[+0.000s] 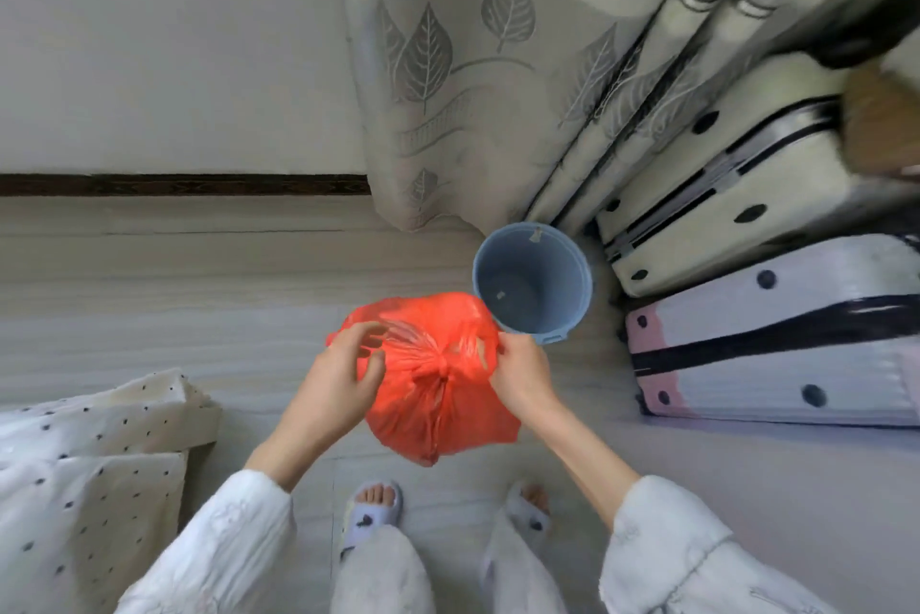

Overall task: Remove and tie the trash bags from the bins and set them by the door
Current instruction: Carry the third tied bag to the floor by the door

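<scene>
Orange plastic trash bag point(438, 384) hung above the floor beside the emptied blue bin point(532, 282). Left hand point(338, 382) and right hand point(520, 372) each pinched a handle; pulling both evenly outward should snug the knot.

Soft even daylight; wide-angle edge bending; right edge blurred.

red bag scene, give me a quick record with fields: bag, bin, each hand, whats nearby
bag: red bag held up off the floor, neck gathered into a knot
bin: blue bin on the floor beyond the bag, no liner, almost empty
left hand: left hand at the bag's top, fingers curled on the plastic
right hand: right hand pinching the bag's other top edge
nearby: curtain behind the bin, suitcases to the right
</scene>
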The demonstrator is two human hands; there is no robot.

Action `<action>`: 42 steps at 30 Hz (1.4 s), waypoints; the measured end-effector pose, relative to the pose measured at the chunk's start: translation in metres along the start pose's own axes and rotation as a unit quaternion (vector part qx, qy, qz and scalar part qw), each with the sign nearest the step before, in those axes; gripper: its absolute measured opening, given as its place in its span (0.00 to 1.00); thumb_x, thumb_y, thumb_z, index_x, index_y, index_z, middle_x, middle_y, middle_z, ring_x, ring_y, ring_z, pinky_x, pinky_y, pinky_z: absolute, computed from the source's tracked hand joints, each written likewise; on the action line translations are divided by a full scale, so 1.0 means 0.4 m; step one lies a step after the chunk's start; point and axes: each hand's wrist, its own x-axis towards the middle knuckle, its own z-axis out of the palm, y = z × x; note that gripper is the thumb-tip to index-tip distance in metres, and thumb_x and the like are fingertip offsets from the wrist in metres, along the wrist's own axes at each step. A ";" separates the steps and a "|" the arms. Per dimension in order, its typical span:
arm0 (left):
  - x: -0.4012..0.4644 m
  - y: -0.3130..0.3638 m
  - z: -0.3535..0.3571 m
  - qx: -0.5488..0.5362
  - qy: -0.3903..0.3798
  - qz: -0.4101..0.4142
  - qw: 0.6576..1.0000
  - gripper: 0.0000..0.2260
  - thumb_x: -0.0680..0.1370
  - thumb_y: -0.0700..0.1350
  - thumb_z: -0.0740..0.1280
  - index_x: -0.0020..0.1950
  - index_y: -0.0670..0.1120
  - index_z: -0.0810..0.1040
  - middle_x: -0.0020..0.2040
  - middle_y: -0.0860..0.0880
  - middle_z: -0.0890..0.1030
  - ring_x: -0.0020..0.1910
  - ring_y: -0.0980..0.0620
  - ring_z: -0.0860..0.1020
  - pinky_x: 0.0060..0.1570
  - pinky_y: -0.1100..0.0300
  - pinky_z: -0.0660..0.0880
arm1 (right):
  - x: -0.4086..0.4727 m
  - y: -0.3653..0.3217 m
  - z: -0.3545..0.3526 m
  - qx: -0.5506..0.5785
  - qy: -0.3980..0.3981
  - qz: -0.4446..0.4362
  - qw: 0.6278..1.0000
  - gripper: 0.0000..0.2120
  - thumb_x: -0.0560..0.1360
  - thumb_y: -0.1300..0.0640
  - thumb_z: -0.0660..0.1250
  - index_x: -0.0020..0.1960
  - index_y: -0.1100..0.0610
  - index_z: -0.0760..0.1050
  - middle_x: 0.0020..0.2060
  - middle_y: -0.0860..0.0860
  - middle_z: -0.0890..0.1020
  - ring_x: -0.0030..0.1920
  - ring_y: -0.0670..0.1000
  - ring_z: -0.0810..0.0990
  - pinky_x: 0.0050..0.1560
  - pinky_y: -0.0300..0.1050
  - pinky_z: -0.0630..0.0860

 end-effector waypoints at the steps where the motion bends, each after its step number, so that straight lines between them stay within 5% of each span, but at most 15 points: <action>1: -0.028 0.055 -0.023 -0.009 -0.014 0.017 1.000 0.12 0.76 0.36 0.60 0.58 0.44 0.74 0.54 0.47 0.79 0.50 0.52 0.76 0.48 0.67 0.68 | -0.044 -0.017 -0.049 -0.003 0.024 0.012 1.000 0.26 0.66 0.47 0.53 0.42 0.67 0.79 0.45 0.67 0.82 0.48 0.61 0.80 0.39 0.47 0.62; 4: -0.095 0.191 -0.075 -0.016 -0.067 0.074 0.995 0.12 0.76 0.37 0.60 0.56 0.47 0.75 0.54 0.48 0.79 0.51 0.53 0.78 0.51 0.60 0.72 | -0.164 -0.049 -0.164 0.030 0.068 0.067 0.995 0.19 0.73 0.51 0.63 0.42 0.69 0.79 0.41 0.65 0.83 0.40 0.49 0.78 0.37 0.47 0.69; 6: -0.129 0.265 -0.099 -0.008 -0.095 0.110 0.989 0.11 0.76 0.37 0.60 0.56 0.47 0.75 0.53 0.49 0.79 0.50 0.53 0.78 0.53 0.57 0.74 | -0.237 -0.061 -0.215 0.044 0.093 0.091 0.991 0.15 0.75 0.56 0.64 0.42 0.68 0.79 0.39 0.62 0.84 0.41 0.55 0.81 0.41 0.54 0.75; 9: -0.176 0.349 -0.124 0.026 -0.144 0.155 0.977 0.11 0.77 0.39 0.59 0.56 0.47 0.76 0.53 0.51 0.79 0.51 0.54 0.77 0.53 0.59 0.72 | -0.346 -0.074 -0.265 0.076 0.134 0.118 0.981 0.14 0.75 0.57 0.62 0.41 0.68 0.79 0.39 0.62 0.84 0.44 0.61 0.81 0.42 0.52 0.75; 14: -0.270 0.478 -0.127 0.084 -0.231 0.215 0.945 0.12 0.77 0.42 0.57 0.57 0.50 0.76 0.55 0.53 0.79 0.54 0.52 0.77 0.58 0.53 0.73 | -0.562 -0.074 -0.318 0.116 0.246 0.139 0.952 0.15 0.74 0.54 0.64 0.41 0.66 0.80 0.39 0.60 0.84 0.44 0.59 0.82 0.46 0.51 0.75; 19: -0.467 0.612 -0.029 0.114 -0.306 0.329 0.886 0.11 0.78 0.41 0.58 0.57 0.47 0.77 0.54 0.52 0.79 0.54 0.54 0.76 0.55 0.61 0.70 | -0.869 -0.016 -0.342 0.195 0.330 0.191 0.904 0.11 0.75 0.57 0.64 0.42 0.62 0.82 0.42 0.56 0.85 0.47 0.53 0.83 0.51 0.51 0.77; 23: -0.702 0.677 0.077 0.142 -0.389 0.415 0.811 0.11 0.79 0.41 0.58 0.57 0.46 0.76 0.50 0.52 0.79 0.50 0.56 0.75 0.50 0.66 0.66 | -1.162 0.029 -0.330 0.233 0.396 0.230 0.858 0.10 0.75 0.58 0.63 0.44 0.61 0.82 0.45 0.55 0.85 0.48 0.52 0.82 0.51 0.46 0.76; 28: -1.067 0.696 0.216 0.151 -0.470 0.494 0.716 0.09 0.78 0.38 0.59 0.54 0.45 0.77 0.48 0.51 0.80 0.46 0.54 0.77 0.48 0.65 0.69 | -1.574 0.070 -0.257 0.288 0.508 0.257 0.770 0.12 0.76 0.57 0.62 0.38 0.52 0.82 0.36 0.44 0.83 0.37 0.37 0.79 0.42 0.31 0.73; 31: -1.314 0.681 0.287 0.132 -0.516 0.519 0.669 0.09 0.78 0.37 0.59 0.51 0.48 0.77 0.44 0.54 0.79 0.43 0.59 0.78 0.43 0.73 0.71 | -1.826 0.113 -0.191 0.289 0.556 0.305 0.718 0.14 0.73 0.47 0.63 0.35 0.52 0.80 0.38 0.50 0.85 0.41 0.44 0.82 0.49 0.43 0.78; 34: -1.541 0.647 0.346 0.123 -0.563 0.538 0.615 0.11 0.77 0.37 0.59 0.48 0.52 0.74 0.43 0.58 0.78 0.41 0.68 0.77 0.40 0.79 0.69 | -2.069 0.148 -0.113 0.262 0.575 0.354 0.690 0.25 0.64 0.36 0.57 0.41 0.55 0.81 0.42 0.53 0.86 0.47 0.52 0.83 0.56 0.54 0.76; 36: -1.685 0.613 0.382 0.133 -0.597 0.544 0.575 0.13 0.78 0.36 0.58 0.46 0.55 0.74 0.43 0.58 0.78 0.42 0.64 0.78 0.42 0.75 0.71 | -2.221 0.164 -0.058 0.245 0.601 0.381 0.658 0.28 0.64 0.36 0.55 0.42 0.57 0.81 0.41 0.53 0.86 0.47 0.53 0.83 0.57 0.54 0.75; 42: -2.155 0.521 0.529 0.153 -0.675 0.569 0.443 0.15 0.78 0.37 0.57 0.44 0.58 0.73 0.45 0.58 0.78 0.46 0.58 0.78 0.42 0.79 0.69 | -2.691 0.233 0.123 0.277 0.707 0.440 0.479 0.18 0.73 0.48 0.63 0.42 0.62 0.81 0.43 0.59 0.85 0.45 0.55 0.83 0.54 0.54 0.77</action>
